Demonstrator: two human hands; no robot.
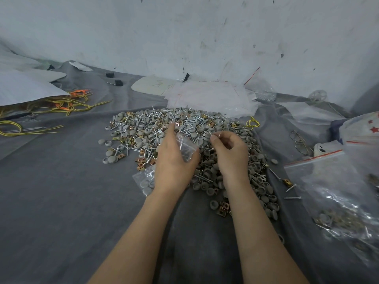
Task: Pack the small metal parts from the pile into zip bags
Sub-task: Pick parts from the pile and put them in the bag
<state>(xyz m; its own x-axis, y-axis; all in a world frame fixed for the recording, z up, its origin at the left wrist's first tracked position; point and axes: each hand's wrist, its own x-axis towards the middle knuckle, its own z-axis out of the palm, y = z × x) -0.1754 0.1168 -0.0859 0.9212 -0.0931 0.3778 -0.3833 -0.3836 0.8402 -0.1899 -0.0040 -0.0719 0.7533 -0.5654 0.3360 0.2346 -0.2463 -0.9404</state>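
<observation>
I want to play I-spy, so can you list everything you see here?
pile of parts: one, grey, silver, gold, middle
small bag: one, clear, in left hand
filled bag: one, clear, by left wrist
empty bags: stack, clear, behind pile
big bag: at least one, clear, red strip, right
wires: several, yellow and orange, left
glasses: one pair, thin, right of pile
cloth: one, grey, under everything
left hand: one, holds the small bag
right hand: one, pinches a thin metal part

Dim, flat, bluish light, soft shadows — edges bowed by wide-angle lens, slight overall softness
</observation>
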